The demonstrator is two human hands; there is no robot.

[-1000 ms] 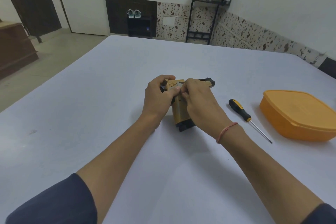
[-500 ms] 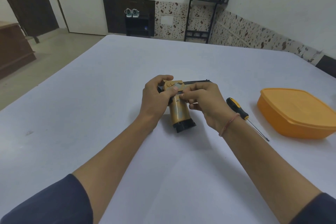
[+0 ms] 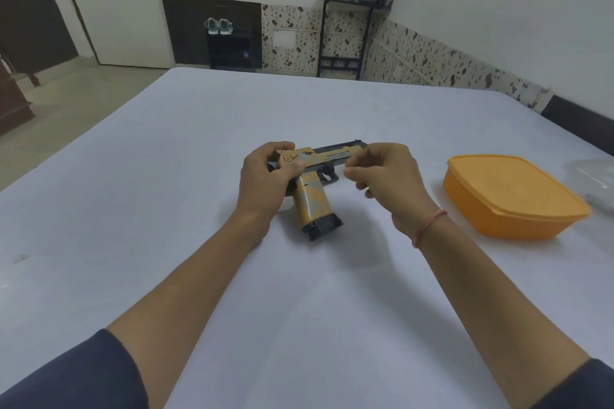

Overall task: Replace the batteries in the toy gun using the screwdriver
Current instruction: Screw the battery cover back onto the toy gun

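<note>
A yellow and black toy gun [image 3: 311,200] lies on its side in the middle of the white table [image 3: 159,216], barrel pointing right, grip toward me. My left hand [image 3: 265,176] grips its rear end, thumb on the slide. My right hand [image 3: 388,179] hovers just right of the trigger guard, off the gun, thumb and fingertips pinched together. I cannot tell whether anything small sits in that pinch. The screwdriver is hidden behind my right hand and wrist.
An orange lidded box [image 3: 511,199] stands on the table to the right of my right hand. Part of a clear plastic container [image 3: 596,176] shows at the right edge. The table's left edge drops to the floor.
My right hand has lifted off the gun's top and drawn to the right with fingers pinched, uncovering the barrel and trigger. It now covers the screwdriver. My left hand keeps its grip.
</note>
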